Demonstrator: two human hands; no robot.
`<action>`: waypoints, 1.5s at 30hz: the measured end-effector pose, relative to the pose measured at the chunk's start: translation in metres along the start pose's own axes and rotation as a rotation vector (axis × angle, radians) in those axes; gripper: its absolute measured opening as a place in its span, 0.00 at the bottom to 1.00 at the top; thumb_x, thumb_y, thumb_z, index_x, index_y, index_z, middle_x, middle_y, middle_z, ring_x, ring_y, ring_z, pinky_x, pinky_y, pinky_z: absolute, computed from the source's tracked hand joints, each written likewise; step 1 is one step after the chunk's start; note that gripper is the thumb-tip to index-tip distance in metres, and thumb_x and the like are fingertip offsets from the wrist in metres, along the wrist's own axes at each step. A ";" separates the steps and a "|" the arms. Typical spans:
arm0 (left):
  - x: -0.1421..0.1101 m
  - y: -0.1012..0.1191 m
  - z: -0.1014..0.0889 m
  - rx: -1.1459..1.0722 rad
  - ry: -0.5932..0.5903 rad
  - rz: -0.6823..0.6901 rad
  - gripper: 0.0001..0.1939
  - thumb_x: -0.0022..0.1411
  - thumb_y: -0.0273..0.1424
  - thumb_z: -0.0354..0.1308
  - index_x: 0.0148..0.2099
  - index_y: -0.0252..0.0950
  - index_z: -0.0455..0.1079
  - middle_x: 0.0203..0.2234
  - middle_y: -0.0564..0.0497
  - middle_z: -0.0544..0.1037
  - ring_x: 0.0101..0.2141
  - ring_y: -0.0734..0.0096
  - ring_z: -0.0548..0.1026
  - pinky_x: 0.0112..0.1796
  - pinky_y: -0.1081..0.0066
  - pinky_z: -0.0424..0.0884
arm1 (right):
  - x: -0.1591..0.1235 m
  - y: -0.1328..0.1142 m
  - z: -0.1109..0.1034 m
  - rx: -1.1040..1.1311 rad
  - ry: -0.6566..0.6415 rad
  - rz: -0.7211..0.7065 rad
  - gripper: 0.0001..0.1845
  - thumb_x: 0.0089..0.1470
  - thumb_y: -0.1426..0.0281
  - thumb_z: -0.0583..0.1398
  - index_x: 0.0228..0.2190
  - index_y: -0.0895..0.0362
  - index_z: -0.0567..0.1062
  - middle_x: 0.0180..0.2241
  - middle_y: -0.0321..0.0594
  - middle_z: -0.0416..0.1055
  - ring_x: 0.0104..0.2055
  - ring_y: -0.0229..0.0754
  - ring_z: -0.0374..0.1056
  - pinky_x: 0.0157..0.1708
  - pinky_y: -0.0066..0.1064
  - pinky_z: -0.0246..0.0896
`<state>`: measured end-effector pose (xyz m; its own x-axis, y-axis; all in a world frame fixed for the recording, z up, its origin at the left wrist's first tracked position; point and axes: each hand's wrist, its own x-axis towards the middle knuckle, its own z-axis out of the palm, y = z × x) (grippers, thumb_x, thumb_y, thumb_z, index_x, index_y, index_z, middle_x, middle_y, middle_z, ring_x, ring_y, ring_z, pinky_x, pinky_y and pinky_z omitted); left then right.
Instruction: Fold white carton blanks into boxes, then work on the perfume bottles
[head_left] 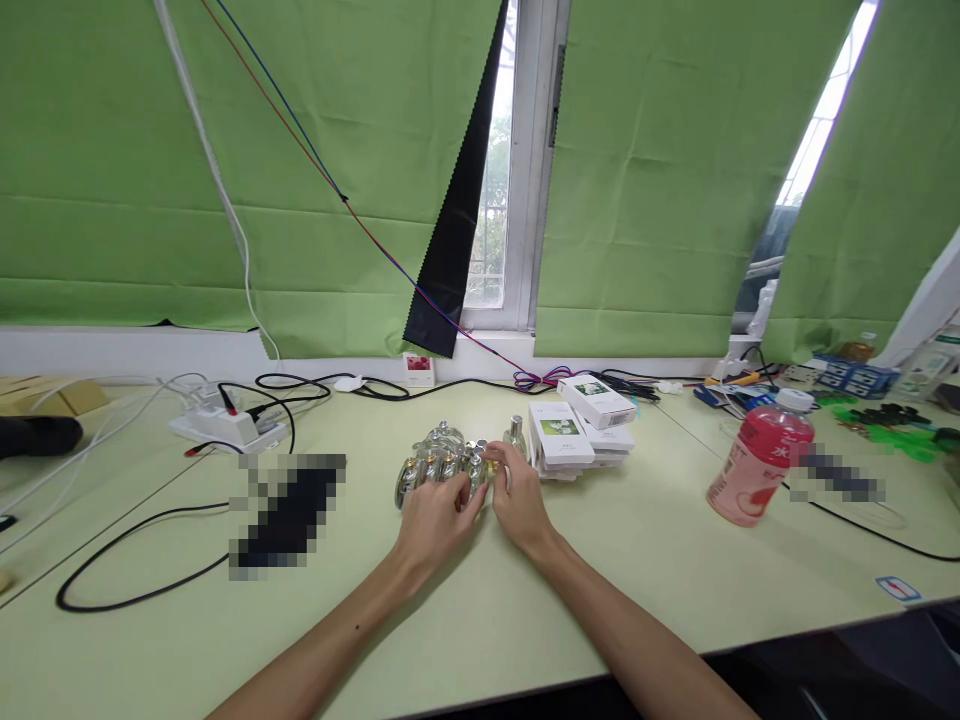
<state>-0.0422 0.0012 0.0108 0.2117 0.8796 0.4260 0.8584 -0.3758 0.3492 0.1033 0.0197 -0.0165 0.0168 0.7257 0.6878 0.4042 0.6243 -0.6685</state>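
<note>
Several small clear glass bottles with gold-coloured necks, which look like perfume bottles (409, 482), stand close together in the middle of the table. My left hand (435, 525) lies in front of them, its thumb and fingers closed around the lower part of the bottle at the right end (475, 468). From the right, my right hand (523, 503) curls in, fingertips at that bottle's upper part; its exact grip is partly hidden. Just behind my right hand, a taller glass bottle with a silver cap (515, 432) stands upright.
Stacked white boxes (561, 440) lie right of my hands. Further right stands a pink drink bottle (761, 460); green and black parts (889, 425) lie beyond. At left are a blurred dark object (289, 515), a power strip (229, 425) and cables. Green curtains (360, 150) hang behind.
</note>
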 end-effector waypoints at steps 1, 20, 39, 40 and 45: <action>0.000 0.000 0.000 -0.019 -0.012 0.009 0.20 0.65 0.43 0.50 0.23 0.38 0.60 0.15 0.53 0.69 0.19 0.72 0.64 0.26 0.71 0.51 | 0.000 0.000 0.000 0.003 0.004 0.011 0.23 0.56 0.83 0.47 0.48 0.56 0.70 0.45 0.44 0.77 0.50 0.42 0.74 0.50 0.36 0.69; -0.002 0.005 -0.002 -0.078 0.000 -0.069 0.13 0.59 0.43 0.56 0.40 0.39 0.64 0.15 0.60 0.69 0.18 0.71 0.67 0.25 0.72 0.55 | 0.002 -0.009 -0.003 -0.063 0.121 0.090 0.18 0.54 0.83 0.49 0.40 0.56 0.72 0.35 0.40 0.81 0.41 0.43 0.78 0.43 0.34 0.70; -0.004 0.007 -0.001 0.017 0.061 -0.039 0.16 0.55 0.40 0.54 0.24 0.39 0.54 0.14 0.58 0.61 0.18 0.75 0.59 0.25 0.72 0.51 | 0.004 0.001 -0.003 -0.097 0.036 0.047 0.19 0.55 0.80 0.49 0.44 0.58 0.72 0.39 0.44 0.78 0.40 0.46 0.75 0.41 0.37 0.68; -0.004 0.007 -0.001 0.022 0.069 -0.043 0.16 0.55 0.40 0.54 0.23 0.39 0.54 0.14 0.58 0.61 0.18 0.75 0.59 0.25 0.72 0.51 | 0.004 0.002 -0.003 -0.101 0.023 0.048 0.19 0.55 0.80 0.49 0.44 0.58 0.72 0.40 0.44 0.78 0.40 0.46 0.75 0.42 0.37 0.68; -0.004 0.009 -0.002 0.031 0.101 -0.039 0.16 0.53 0.39 0.55 0.22 0.39 0.53 0.13 0.58 0.60 0.18 0.76 0.59 0.25 0.73 0.51 | 0.003 0.009 -0.002 -0.110 -0.077 0.055 0.26 0.52 0.84 0.50 0.51 0.59 0.71 0.46 0.47 0.76 0.46 0.47 0.73 0.48 0.39 0.67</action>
<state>-0.0363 -0.0065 0.0136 0.1314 0.8589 0.4950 0.8795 -0.3314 0.3415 0.1084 0.0267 -0.0202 -0.0264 0.7805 0.6246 0.5028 0.5504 -0.6665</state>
